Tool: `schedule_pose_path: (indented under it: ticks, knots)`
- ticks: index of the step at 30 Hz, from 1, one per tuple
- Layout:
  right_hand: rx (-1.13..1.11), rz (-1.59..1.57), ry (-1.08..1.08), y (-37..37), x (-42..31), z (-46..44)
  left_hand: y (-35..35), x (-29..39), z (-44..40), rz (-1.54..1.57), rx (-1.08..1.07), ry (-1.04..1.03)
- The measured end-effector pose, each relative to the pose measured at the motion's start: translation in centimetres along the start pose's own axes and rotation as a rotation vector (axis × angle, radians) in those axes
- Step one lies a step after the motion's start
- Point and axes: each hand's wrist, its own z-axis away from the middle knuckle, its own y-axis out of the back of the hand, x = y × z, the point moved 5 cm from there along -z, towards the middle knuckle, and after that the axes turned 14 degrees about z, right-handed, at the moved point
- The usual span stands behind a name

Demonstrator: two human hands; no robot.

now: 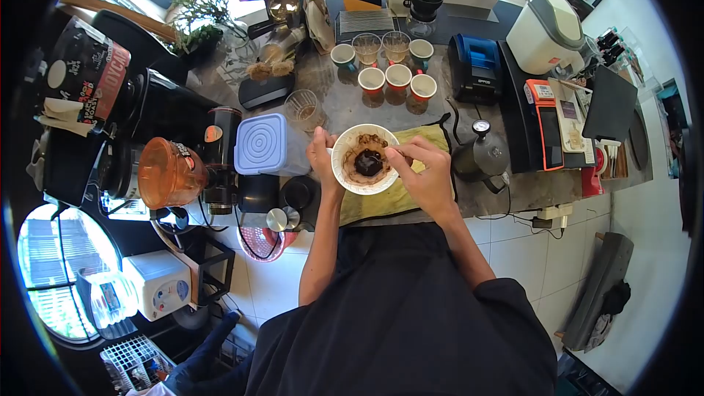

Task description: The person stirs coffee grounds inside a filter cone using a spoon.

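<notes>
the left hand (321,158) comes up from the near side with its forearm almost upright, thumb and fingers gripping the left side of a white paper filter (367,160). the filter is held up over the near part of the counter (339,106), tipped so its inside shows, with dark wet grounds in the middle. the right hand (425,172), its forearm slanting in from the near right, pinches the filter's right rim between thumb and fingers.

at the left stands a grinder with an orange hopper (172,172), then a blue-lidded container (262,144) just beside the left hand, with a ribbed glass (304,108) slightly farther off. red cups (397,77) stand in a row beyond the filter. a dark kettle (480,158) stands to the right of the right hand, bounding that side.

a yellow-green cloth (356,209) lies beneath the hands, reaching the counter's near edge, close to the person's dark clothing. grey counter runs between filter and cups, and pale floor tiles (517,249) lie below to the right.
</notes>
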Motion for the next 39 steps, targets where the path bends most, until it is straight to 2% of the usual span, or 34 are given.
schedule_pose_path:
  ticks: [10,18,23,27,30,33,39]
  knots:
    - [0.104,0.032,0.076,1.0,-0.9,-0.6,0.2,-0.4,0.2,0.09,0.021,0.059]
    - [-0.031,0.091,0.166,0.2,-2.3,-0.8,-0.5,0.4,0.0,0.094,0.057,0.08]
    - [-0.009,0.068,0.181,1.3,-3.7,-1.7,-1.3,1.4,-0.3,0.083,0.05,0.078]
    - [0.043,0.15,0.29,2.2,-4.8,-3.0,-2.1,2.1,-0.8,0.079,-0.002,0.096]
    - [-0.022,0.132,0.323,2.2,-5.6,-3.6,-4.9,4.4,-0.6,0.023,0.107,0.055]
    - [-0.082,0.065,0.321,2.6,-7.1,-3.7,-5.1,4.6,-1.5,0.087,0.033,0.115]
    - [-0.005,0.111,0.385,3.6,-8.7,-4.5,-6.6,5.9,-1.8,0.141,-0.024,0.113]
